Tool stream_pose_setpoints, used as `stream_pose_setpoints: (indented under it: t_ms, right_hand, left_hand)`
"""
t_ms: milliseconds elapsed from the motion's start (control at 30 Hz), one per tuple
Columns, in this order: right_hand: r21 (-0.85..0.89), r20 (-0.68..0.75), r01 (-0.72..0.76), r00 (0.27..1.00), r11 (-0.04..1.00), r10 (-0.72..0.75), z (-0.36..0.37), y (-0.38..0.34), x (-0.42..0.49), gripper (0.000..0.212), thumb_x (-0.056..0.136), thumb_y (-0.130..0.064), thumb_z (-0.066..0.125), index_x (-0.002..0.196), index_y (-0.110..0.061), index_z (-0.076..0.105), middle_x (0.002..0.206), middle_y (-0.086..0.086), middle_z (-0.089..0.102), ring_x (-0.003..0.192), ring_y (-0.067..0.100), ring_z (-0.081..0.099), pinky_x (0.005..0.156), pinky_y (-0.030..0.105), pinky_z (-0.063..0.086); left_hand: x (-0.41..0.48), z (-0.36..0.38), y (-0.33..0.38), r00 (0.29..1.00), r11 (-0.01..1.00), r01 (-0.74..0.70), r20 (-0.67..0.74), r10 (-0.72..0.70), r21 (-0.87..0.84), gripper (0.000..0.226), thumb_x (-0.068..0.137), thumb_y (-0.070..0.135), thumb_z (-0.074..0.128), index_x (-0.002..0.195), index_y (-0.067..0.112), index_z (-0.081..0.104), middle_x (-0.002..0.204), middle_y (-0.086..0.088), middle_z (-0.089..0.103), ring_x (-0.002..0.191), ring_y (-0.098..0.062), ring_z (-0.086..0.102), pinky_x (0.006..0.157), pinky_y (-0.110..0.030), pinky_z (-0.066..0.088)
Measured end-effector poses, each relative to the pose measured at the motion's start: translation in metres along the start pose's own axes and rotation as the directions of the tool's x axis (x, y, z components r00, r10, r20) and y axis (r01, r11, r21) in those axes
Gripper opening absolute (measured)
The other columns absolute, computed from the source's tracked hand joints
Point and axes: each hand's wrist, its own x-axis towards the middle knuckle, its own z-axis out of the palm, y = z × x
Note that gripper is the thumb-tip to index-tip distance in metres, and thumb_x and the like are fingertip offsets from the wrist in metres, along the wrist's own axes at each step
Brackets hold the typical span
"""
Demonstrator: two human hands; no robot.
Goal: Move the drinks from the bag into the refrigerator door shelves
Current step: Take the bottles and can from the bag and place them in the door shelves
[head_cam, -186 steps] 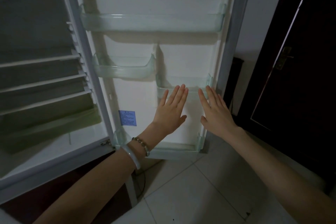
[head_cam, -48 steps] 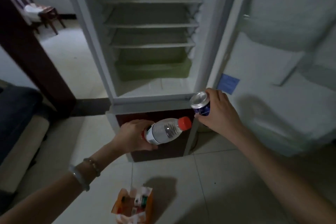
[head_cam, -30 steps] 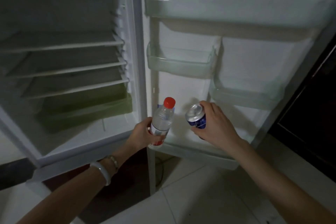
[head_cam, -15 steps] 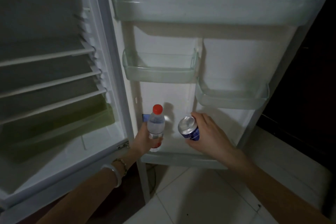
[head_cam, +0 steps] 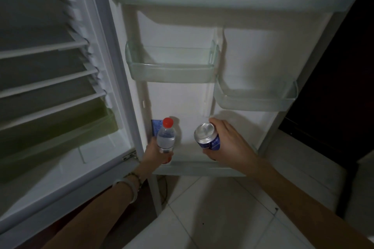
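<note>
My left hand (head_cam: 155,153) grips a clear water bottle (head_cam: 166,137) with a red cap, held upright over the left end of the bottom door shelf (head_cam: 199,169). My right hand (head_cam: 230,143) holds a blue drink can (head_cam: 207,136) with a silver top, tilted slightly, above the middle of that same shelf. Higher up, the open door carries a small left shelf (head_cam: 172,73), a small right shelf (head_cam: 255,101) and a wide top shelf (head_cam: 222,0), all with nothing in them. The bag is out of view.
The fridge cabinet (head_cam: 50,87) stands open on the left with white wire racks and a greenish drawer (head_cam: 60,133). A dark wooden door (head_cam: 334,87) is at the right. White floor tiles (head_cam: 212,218) lie below.
Both hands have carried the bottle and can from near the bag on the floor up to the door. In the last half second they sank a little toward the bottom shelf.
</note>
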Motion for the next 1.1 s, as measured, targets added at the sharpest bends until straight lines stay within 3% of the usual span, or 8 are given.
stream_pose_setpoints:
  t_ms: [133, 300, 400, 467, 600, 800, 933, 1100]
  right_hand:
    - [-0.012, 0.009, 0.006, 1.0, 1.0, -0.006, 0.001, 0.001, 0.0, 0.078, 0.065, -0.024, 0.08, 0.131, -0.011, 0.039, 0.124, 0.011, 0.05, 0.115, 0.028, 0.047, 0.091, 0.032, 0.038]
    - [0.023, 0.018, 0.012, 1.0, 1.0, -0.012, -0.005, -0.004, -0.001, 0.079, 0.067, -0.025, 0.079, 0.133, -0.014, 0.037, 0.129, 0.008, 0.047, 0.118, 0.024, 0.045, 0.089, 0.024, 0.034]
    - [0.036, 0.017, 0.05, 0.999, 0.998, -0.051, -0.012, -0.01, 0.0, 0.08, 0.066, -0.027, 0.079, 0.133, -0.017, 0.037, 0.128, 0.005, 0.048, 0.117, 0.02, 0.046, 0.087, 0.019, 0.033]
    - [0.053, 0.008, 0.086, 0.996, 0.995, -0.087, -0.019, -0.017, 0.002, 0.08, 0.066, -0.028, 0.079, 0.133, -0.018, 0.037, 0.129, 0.003, 0.048, 0.116, 0.017, 0.046, 0.085, 0.014, 0.03]
    - [0.08, -0.025, 0.173, 0.985, 0.982, -0.172, -0.044, -0.041, 0.009, 0.083, 0.065, -0.03, 0.08, 0.134, -0.02, 0.036, 0.13, 0.0, 0.047, 0.114, 0.012, 0.047, 0.087, 0.016, 0.032]
    - [0.224, -0.286, 0.246, 0.941, 0.943, -0.178, -0.112, -0.066, 0.024, 0.08, 0.057, -0.028, 0.081, 0.128, -0.02, 0.044, 0.12, -0.005, 0.053, 0.105, 0.009, 0.051, 0.089, 0.024, 0.043]
    - [0.205, -0.482, 0.261, 0.866, 0.943, -0.135, -0.14, -0.05, 0.037, 0.077, 0.06, -0.019, 0.085, 0.126, -0.013, 0.046, 0.122, 0.0, 0.055, 0.109, 0.017, 0.053, 0.094, 0.033, 0.046]
    - [0.186, -0.515, 0.187, 0.855, 0.965, -0.067, -0.145, -0.022, 0.051, 0.078, 0.061, -0.019, 0.084, 0.128, -0.011, 0.043, 0.125, 0.009, 0.053, 0.112, 0.023, 0.053, 0.095, 0.039, 0.046]
  left_hand:
    - [0.001, -0.003, -0.001, 0.999, 0.998, 0.052, -0.009, -0.052, 0.045, 0.068, 0.066, 0.024, 0.083, 0.122, 0.009, 0.048, 0.117, -0.012, 0.061, 0.109, -0.031, 0.057, 0.092, -0.039, 0.046]
    - [-0.01, -0.005, 0.008, 0.997, 0.999, 0.026, -0.07, -0.029, -0.048, 0.066, 0.07, 0.023, 0.08, 0.123, 0.009, 0.044, 0.117, -0.014, 0.059, 0.108, -0.031, 0.057, 0.087, -0.035, 0.045]
    - [-0.015, -0.016, 0.015, 0.984, 0.988, -0.145, -0.109, 0.138, -0.057, 0.069, 0.069, 0.039, 0.079, 0.125, 0.023, 0.041, 0.117, -0.005, 0.058, 0.107, -0.019, 0.056, 0.094, -0.038, 0.046]
    - [-0.023, -0.028, 0.03, 0.94, 0.948, -0.318, -0.125, 0.318, 0.018, 0.075, 0.068, 0.021, 0.082, 0.124, 0.034, 0.035, 0.119, 0.003, 0.053, 0.11, -0.004, 0.05, 0.096, -0.025, 0.041]
    - [-0.036, -0.049, 0.068, 0.839, 0.821, -0.506, -0.069, 0.539, 0.265, 0.092, 0.069, 0.019, 0.082, 0.141, 0.005, 0.026, 0.14, -0.016, 0.037, 0.129, -0.022, 0.034, 0.106, -0.033, 0.029]
    - [-0.035, -0.061, 0.105, 0.747, 0.601, -0.592, 0.087, 0.659, 0.537, 0.088, 0.075, 0.037, 0.075, 0.141, 0.002, 0.029, 0.148, -0.018, 0.031, 0.138, -0.033, 0.025, 0.113, -0.046, 0.025]
    - [-0.035, -0.059, 0.117, 0.724, 0.554, -0.602, 0.099, 0.683, 0.575, 0.087, 0.076, 0.043, 0.071, 0.141, 0.003, 0.031, 0.148, -0.017, 0.032, 0.138, -0.033, 0.026, 0.112, -0.04, 0.018]
    - [-0.038, -0.053, 0.125, 0.701, 0.523, -0.623, 0.118, 0.703, 0.581, 0.086, 0.078, 0.052, 0.064, 0.143, 0.01, 0.024, 0.15, -0.014, 0.029, 0.139, -0.03, 0.025, 0.113, -0.042, 0.021]
